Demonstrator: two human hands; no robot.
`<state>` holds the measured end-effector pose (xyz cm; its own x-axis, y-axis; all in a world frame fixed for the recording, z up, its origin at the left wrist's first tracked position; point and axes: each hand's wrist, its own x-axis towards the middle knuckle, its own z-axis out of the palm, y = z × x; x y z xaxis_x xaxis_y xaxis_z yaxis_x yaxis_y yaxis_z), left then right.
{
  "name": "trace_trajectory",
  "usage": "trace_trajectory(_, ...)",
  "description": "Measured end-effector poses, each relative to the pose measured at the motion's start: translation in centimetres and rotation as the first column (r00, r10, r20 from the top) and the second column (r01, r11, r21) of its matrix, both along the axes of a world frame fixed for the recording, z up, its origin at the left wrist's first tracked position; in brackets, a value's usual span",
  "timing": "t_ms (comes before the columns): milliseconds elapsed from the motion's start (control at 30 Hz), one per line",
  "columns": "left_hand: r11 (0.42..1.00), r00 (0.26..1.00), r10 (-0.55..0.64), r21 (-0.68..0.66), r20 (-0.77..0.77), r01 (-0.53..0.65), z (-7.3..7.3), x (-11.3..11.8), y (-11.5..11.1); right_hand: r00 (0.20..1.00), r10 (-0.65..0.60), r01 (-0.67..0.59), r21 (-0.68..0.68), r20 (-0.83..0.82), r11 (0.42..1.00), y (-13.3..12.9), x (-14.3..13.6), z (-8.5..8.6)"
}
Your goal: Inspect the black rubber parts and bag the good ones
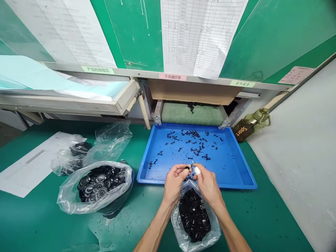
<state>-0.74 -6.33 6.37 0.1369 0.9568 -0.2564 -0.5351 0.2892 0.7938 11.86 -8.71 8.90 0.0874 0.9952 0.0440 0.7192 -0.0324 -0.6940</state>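
My left hand is closed, pinching a small black part between thumb and fingertips. Close beside it, my right hand is closed around a thin pale tool, whose kind I cannot make out. A white wrap covers a finger of that hand. Both hands are over the near edge of a blue tray, where small black pieces lie scattered. Just below them stands an open clear plastic bag filled with small black parts.
To the left, another clear bag holds black ringed discs. Behind it lie crumpled plastic and a white paper sheet. A green conveyor belt ends above the tray. A bottle leans by the right wall.
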Motion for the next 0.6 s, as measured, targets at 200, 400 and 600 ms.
trace_trajectory(200, 1.000, 0.999, -0.018, -0.015, 0.036, 0.018, 0.3, 0.3, 0.2, 0.999, 0.045, -0.045, -0.049, 0.003, 0.998, 0.5, 1.4, -1.2)
trace_trajectory(400, 1.000, 0.999, -0.014, 0.005, 0.042, 0.014, 0.5, 0.4, 0.4, 0.993, 0.097, -0.090, -0.105, 0.073, 0.990, 0.7, 1.9, -2.5)
trace_trajectory(600, 0.999, 0.993, 0.045, 0.010, -0.111, -0.044, 0.9, -2.1, 0.3, 0.927, 0.039, -0.039, -0.006, 0.373, 0.999, 0.2, 2.4, -5.0)
